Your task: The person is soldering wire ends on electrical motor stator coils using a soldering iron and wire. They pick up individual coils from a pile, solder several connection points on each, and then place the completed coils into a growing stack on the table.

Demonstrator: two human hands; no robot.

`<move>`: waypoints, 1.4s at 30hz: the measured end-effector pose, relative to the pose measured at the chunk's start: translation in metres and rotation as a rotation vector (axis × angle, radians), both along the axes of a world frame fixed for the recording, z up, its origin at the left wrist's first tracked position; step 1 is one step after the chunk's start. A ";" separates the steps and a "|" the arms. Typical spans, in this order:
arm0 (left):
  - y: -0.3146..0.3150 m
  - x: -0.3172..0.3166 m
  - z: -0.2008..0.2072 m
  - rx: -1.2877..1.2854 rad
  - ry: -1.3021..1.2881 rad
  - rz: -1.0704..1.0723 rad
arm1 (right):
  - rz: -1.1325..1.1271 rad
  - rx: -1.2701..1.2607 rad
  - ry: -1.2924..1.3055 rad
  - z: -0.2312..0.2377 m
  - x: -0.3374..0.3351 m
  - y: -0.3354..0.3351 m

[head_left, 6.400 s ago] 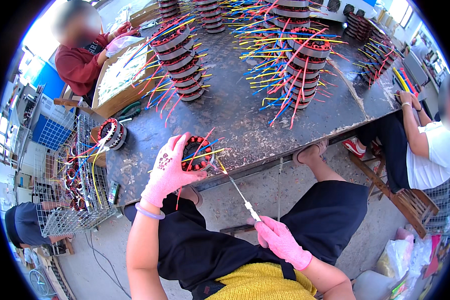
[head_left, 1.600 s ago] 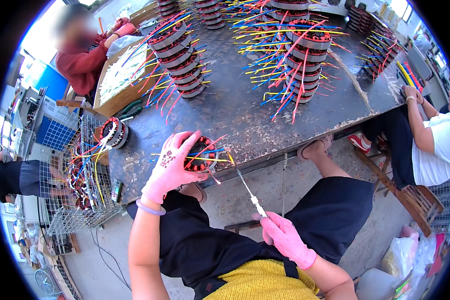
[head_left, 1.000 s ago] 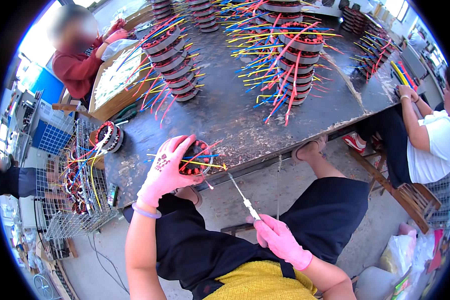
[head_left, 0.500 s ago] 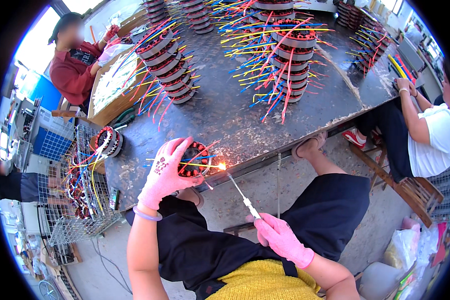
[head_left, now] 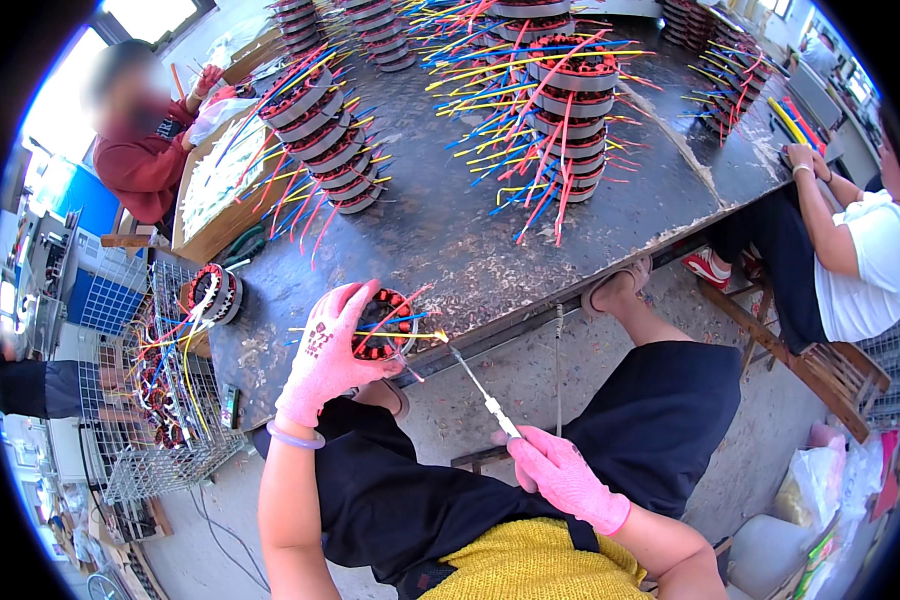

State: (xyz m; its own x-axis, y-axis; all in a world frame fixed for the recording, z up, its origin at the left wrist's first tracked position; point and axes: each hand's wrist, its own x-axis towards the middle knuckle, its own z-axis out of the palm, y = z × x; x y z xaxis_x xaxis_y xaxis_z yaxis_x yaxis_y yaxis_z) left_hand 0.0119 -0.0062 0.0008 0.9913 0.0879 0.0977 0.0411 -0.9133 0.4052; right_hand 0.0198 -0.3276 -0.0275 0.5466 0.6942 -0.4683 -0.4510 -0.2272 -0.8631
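Observation:
My left hand, in a pink glove, is closed round a motor stator at the table's near edge. Red, yellow and blue lead wires stick out of the stator, with black and red inside its ring. My right hand, also gloved in pink, grips a thin metal rod tool with a white handle section. The rod's tip meets or nearly meets the end of the yellow lead wire, where a small yellow-orange glow shows. The grip end is hidden in my right hand.
Stacks of wired stators stand on the dark worn table. A single stator lies at its left edge, above a wire basket. One person sits by a cardboard box; another sits right.
The bright orange flame at the yellow wire's end has shrunk to a small glow. Both hands keep nearly the same place and grip. The view has shifted slightly.

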 end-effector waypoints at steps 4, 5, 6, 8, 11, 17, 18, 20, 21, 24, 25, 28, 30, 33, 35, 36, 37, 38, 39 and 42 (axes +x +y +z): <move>0.002 0.000 -0.004 0.005 -0.013 0.000 | -0.011 -0.022 0.046 0.003 0.000 -0.001; 0.002 0.000 -0.003 0.004 -0.011 0.000 | -0.004 -0.035 0.041 0.004 0.001 -0.001; 0.001 0.001 -0.002 0.003 -0.008 0.000 | 0.004 -0.048 0.037 0.005 0.001 -0.001; 0.000 0.001 -0.001 0.001 -0.008 0.002 | 0.020 -0.046 -0.005 0.009 0.003 0.000; -0.001 0.001 -0.001 0.001 -0.018 0.002 | 0.020 -0.029 -0.038 0.007 0.002 0.001; 0.002 0.000 -0.005 0.009 -0.025 -0.004 | 0.006 -0.052 0.001 0.010 0.003 0.001; 0.002 0.000 -0.005 0.010 -0.023 -0.003 | 0.007 -0.063 0.011 0.012 0.003 0.001; 0.001 0.000 -0.005 0.010 -0.026 -0.004 | 0.021 -0.069 -0.004 0.010 0.003 0.000; 0.001 0.000 -0.005 0.012 -0.031 -0.006 | 0.028 -0.072 -0.012 0.009 0.003 0.000; 0.001 0.000 -0.005 0.005 -0.027 -0.008 | 0.029 -0.046 -0.045 0.009 0.003 0.000; 0.002 -0.001 -0.004 0.001 -0.023 -0.008 | 0.027 -0.049 -0.038 0.009 0.003 0.000; 0.001 -0.001 -0.004 0.005 -0.013 -0.008 | 0.021 -0.056 -0.025 0.008 0.003 0.000; 0.001 -0.001 -0.004 0.007 -0.016 -0.011 | 0.014 -0.056 -0.029 0.009 0.003 0.000; 0.002 -0.001 -0.004 0.009 -0.020 -0.013 | 0.034 -0.068 -0.027 0.008 0.004 0.000; 0.001 0.000 -0.005 0.007 -0.024 -0.012 | 0.001 -0.022 0.003 -0.001 0.001 0.000; 0.001 0.000 -0.006 0.007 -0.026 -0.007 | -0.014 0.002 0.020 -0.003 0.000 0.000; 0.001 0.000 -0.006 0.006 -0.028 -0.002 | -0.002 -0.013 0.003 -0.002 0.000 0.000; 0.001 0.000 -0.007 0.005 -0.032 -0.007 | 0.011 -0.028 -0.015 0.001 0.002 0.000; 0.002 -0.001 -0.007 0.003 -0.035 -0.011 | 0.024 -0.043 -0.032 0.003 0.002 0.000; 0.002 -0.001 -0.004 0.007 -0.018 -0.012 | -0.002 -0.026 -0.021 0.004 0.001 0.001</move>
